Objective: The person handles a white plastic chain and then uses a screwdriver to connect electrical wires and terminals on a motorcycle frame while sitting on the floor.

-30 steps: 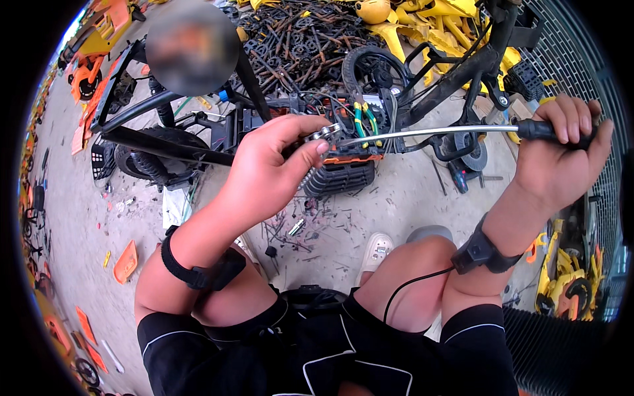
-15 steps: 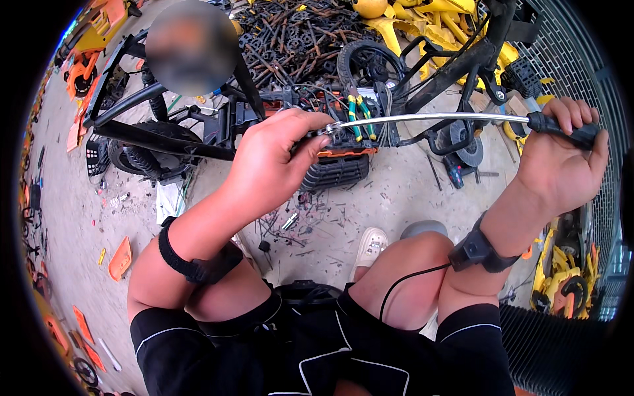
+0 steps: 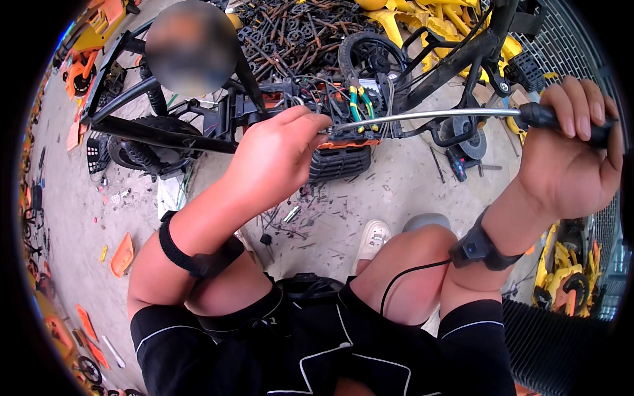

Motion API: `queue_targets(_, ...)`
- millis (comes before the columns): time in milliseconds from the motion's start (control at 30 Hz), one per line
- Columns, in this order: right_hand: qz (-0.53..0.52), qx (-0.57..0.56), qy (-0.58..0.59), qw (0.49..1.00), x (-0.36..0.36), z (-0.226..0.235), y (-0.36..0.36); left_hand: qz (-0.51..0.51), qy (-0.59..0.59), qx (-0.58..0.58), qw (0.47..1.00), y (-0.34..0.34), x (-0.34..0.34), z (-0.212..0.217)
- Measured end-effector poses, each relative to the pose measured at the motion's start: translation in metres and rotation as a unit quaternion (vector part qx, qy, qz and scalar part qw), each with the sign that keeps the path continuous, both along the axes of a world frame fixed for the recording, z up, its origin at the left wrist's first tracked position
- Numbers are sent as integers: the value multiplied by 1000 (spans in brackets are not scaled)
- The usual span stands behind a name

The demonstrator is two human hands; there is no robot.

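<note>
My right hand is wrapped round the black handle of a long screwdriver, its bright steel shaft stretching leftward across the view. At the far end of that shaft, my left hand is closed in a pinch; fingers hide most of what they grip, and only a small dark metal bit shows at the tip. Below and behind the shaft lies a black vehicle frame with exposed cables. A pair of yellow-and-green pliers rests on it, next to the shaft.
A heap of rusty metal parts and yellow plastic panels lie at the back. A power tool sits on the floor beside a grey disc. Small debris litters the floor. An orange piece lies at left. Another person stands far left.
My right hand has shifted slightly right and outward with the screwdriver. My left hand has turned a little, hiding more of the metal piece at its fingertips.
</note>
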State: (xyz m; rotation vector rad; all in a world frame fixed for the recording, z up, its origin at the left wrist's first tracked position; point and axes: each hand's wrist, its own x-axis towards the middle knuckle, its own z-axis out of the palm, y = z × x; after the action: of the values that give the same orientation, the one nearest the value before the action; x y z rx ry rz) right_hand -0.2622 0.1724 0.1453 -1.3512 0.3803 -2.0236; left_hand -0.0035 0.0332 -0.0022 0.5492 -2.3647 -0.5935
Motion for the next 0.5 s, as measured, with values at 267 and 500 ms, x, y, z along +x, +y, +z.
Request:
queue_targets(267, 73, 35, -72, 994, -22, 1, 0, -30, 34, -4, 999, -1, -5, -3)
queue_targets(500, 115, 26, -82, 990, -37, -6, -9, -12, 62, -16, 998, 0, -9, -3)
